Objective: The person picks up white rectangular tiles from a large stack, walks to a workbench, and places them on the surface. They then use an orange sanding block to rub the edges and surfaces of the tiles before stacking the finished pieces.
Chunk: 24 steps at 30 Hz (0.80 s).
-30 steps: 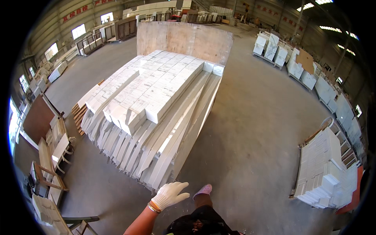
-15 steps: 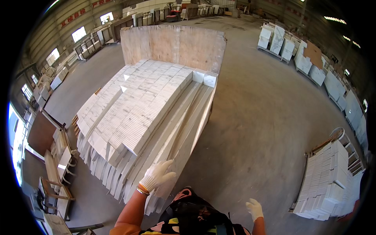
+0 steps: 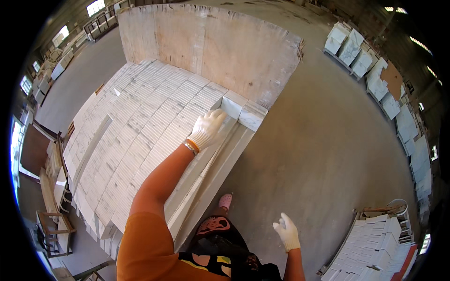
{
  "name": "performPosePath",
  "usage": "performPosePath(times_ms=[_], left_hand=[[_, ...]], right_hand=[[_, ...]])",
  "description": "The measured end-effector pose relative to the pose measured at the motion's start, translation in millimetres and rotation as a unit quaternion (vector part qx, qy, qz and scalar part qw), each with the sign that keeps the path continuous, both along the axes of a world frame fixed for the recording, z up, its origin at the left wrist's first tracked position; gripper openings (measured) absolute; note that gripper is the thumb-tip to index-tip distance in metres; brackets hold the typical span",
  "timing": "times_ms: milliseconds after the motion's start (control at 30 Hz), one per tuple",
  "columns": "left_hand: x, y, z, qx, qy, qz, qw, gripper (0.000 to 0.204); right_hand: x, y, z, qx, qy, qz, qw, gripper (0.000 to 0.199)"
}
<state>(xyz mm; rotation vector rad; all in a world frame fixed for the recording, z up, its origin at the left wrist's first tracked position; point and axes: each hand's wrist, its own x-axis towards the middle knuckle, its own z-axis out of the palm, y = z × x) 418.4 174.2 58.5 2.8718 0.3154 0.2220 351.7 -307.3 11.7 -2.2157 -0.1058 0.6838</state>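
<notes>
slabs (image 3: 145, 126): a large stack of white, grey-veined stone pieces, set on edge in close rows and leaning toward a tall board (image 3: 211, 42) at the far end. the stack fills the left and centre of my view and rests on the concrete floor (image 3: 318, 154). at its near right corner two short blocks (image 3: 243, 110) sit at the top, just beside the board, and long strips (image 3: 211, 173) run down the right flank toward me.

left hand (image 3: 206, 129): in a white knit glove with an orange cuff, arm stretched forward in an orange sleeve. i see it laid on the top edge of the slabs at the right side of the stack, just short of the two blocks. fingers (image 3: 218, 114) are spread and extended, resting flat on the stone, closed round nothing.

right hand (image 3: 287, 232): also gloved white, low at my side over bare floor, well apart from the stack. fingers loose and slightly curled, holding nothing, touching nothing.

surroundings: a pink shoe (image 3: 225, 201) on the floor beside the foot of the stack. a second pallet (image 3: 375, 248) of white pieces at lower right. more pale slabs stand in racks (image 3: 375, 70) along the far right wall. wooden frames (image 3: 51, 187) stand at the left edge.
</notes>
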Motion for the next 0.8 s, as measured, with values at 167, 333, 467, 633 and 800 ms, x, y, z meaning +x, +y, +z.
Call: performPosePath(times_ms=[167,333,467,633,800], left_hand=[[115.7,47.5,-58.2,0.086,-0.015,-0.049,0.995,0.070],[149.2,63.7,-72.3,0.102,-0.046,-0.080,0.990,0.066],[176.5,62.9,-64.3,0.056,0.007,-0.044,0.997,0.058],[179.6,74.2,-32.8,0.051,0.151,-0.060,0.985,0.044],[183.9,84.1,-48.7,0.089,0.092,-0.114,0.985,0.030]], right_hand=[[143.0,146.9,41.8,-0.084,-0.236,0.187,0.950,0.062],[247.1,273.2,48.0,-0.073,-0.383,0.266,0.882,0.063],[291.8,336.1,26.9,-0.135,-0.410,0.294,0.853,0.065],[294.3,375.2,11.9,-0.251,-0.415,0.285,0.827,0.071],[300.4,387.5,20.8,-0.309,-0.396,0.296,0.812,0.063]])
